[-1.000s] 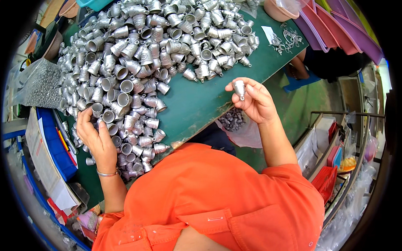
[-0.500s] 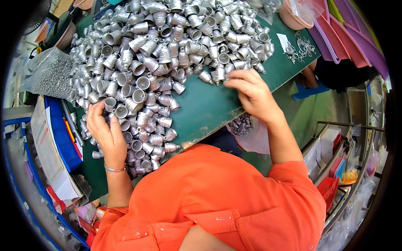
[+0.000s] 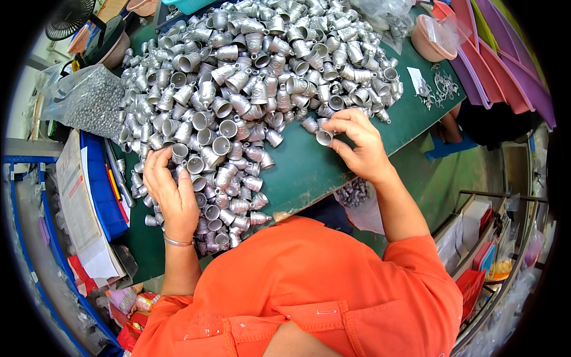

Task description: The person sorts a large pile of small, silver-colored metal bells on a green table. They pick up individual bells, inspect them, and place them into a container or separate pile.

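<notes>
From my distant seat I see the bell (image 3: 324, 137) just beyond the near right side of the pile (image 3: 262, 71), and the right hand (image 3: 361, 146) has it. This grip is closed to the width of one bell: the thumb is at one side, the fingers at the other, and the hollow mouth is turned toward my view. I cannot tell if the bell also touches the worktop (image 3: 300, 172). The left hand (image 3: 173, 193) is at the near left part of the pile, its fingers bent and the thumb apart from them. This grip looks loose, but I cannot tell if it has hold of something there.

To handle the bell well, I judge that the right grip should be light and on the wall, so that the rim can be seen. A second bell (image 3: 309, 124) lies just beside, at the edge of the pile, so I would lift a little before pulling, or they may knock. The left hand should press gently, because loose pieces could roll.

Left of the pile is a bag (image 3: 92, 98) of small grey balls; right of it are a bowl (image 3: 425, 44) and metal parts (image 3: 445, 88).
</notes>
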`<action>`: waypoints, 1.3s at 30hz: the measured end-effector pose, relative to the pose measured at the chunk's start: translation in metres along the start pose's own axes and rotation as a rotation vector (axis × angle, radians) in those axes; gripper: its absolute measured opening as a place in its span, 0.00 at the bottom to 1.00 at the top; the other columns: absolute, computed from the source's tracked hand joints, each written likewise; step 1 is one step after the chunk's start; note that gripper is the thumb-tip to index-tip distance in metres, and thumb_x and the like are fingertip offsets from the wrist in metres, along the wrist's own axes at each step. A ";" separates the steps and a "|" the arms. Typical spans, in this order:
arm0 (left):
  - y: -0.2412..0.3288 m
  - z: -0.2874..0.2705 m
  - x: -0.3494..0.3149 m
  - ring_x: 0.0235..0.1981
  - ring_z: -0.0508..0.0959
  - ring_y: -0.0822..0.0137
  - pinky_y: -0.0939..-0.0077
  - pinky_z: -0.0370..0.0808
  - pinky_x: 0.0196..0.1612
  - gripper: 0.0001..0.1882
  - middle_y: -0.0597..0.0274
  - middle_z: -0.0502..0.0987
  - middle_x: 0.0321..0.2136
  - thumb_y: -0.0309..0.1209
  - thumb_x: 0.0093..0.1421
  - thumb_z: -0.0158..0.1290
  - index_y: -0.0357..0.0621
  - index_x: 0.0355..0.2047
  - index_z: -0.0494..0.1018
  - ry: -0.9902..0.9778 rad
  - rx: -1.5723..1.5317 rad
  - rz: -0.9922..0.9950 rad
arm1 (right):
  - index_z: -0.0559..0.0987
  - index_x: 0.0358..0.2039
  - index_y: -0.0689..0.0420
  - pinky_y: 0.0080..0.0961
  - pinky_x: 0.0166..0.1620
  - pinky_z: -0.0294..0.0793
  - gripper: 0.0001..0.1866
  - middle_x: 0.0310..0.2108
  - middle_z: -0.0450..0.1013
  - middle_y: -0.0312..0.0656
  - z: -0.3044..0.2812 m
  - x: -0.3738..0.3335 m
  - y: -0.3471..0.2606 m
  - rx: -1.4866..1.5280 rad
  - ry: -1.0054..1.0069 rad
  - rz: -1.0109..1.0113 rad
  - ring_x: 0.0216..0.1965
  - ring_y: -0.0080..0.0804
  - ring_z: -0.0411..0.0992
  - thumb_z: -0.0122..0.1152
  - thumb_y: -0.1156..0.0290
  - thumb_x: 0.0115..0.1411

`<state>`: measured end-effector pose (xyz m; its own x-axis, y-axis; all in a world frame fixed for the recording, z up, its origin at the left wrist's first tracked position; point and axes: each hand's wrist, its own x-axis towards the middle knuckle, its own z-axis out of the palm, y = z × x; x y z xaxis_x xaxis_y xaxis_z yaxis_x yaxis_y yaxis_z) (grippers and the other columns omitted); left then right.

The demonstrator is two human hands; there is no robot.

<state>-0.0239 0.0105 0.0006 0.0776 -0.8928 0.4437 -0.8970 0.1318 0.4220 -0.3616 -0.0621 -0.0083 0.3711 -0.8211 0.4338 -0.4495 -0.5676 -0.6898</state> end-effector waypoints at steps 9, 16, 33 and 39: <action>-0.001 0.001 -0.002 0.59 0.59 0.45 0.53 0.51 0.62 0.22 0.47 0.64 0.53 0.26 0.56 0.45 0.35 0.52 0.65 0.002 0.009 -0.011 | 0.68 0.55 0.66 0.22 0.32 0.78 0.19 0.43 0.74 0.55 -0.019 0.015 0.000 1.554 -0.021 0.490 0.35 0.31 0.77 0.52 0.74 0.63; 0.003 -0.002 -0.003 0.60 0.58 0.46 0.53 0.50 0.63 0.22 0.48 0.64 0.53 0.26 0.56 0.46 0.36 0.53 0.65 0.014 0.028 -0.045 | 0.70 0.47 0.66 0.13 0.22 0.70 0.16 0.35 0.77 0.47 -0.102 0.137 0.029 0.674 0.198 0.530 0.26 0.21 0.73 0.60 0.72 0.60; 0.000 0.001 0.000 0.58 0.60 0.48 0.55 0.51 0.62 0.21 0.48 0.65 0.53 0.27 0.57 0.46 0.36 0.52 0.65 0.001 0.005 0.004 | 0.78 0.38 0.55 0.36 0.39 0.73 0.13 0.35 0.70 0.43 -0.029 0.025 -0.023 -0.514 -0.313 -0.001 0.34 0.43 0.71 0.57 0.78 0.51; -0.001 0.001 0.000 0.58 0.60 0.50 0.57 0.51 0.61 0.21 0.47 0.65 0.53 0.27 0.57 0.46 0.36 0.52 0.65 0.005 0.011 0.008 | 0.78 0.38 0.57 0.32 0.42 0.71 0.13 0.39 0.69 0.41 -0.014 0.012 -0.002 -0.629 -0.178 -0.116 0.39 0.40 0.69 0.53 0.76 0.50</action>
<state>-0.0232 0.0101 -0.0003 0.0725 -0.8896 0.4509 -0.9025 0.1339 0.4094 -0.3678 -0.0713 0.0066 0.5500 -0.7604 0.3454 -0.7670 -0.6235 -0.1514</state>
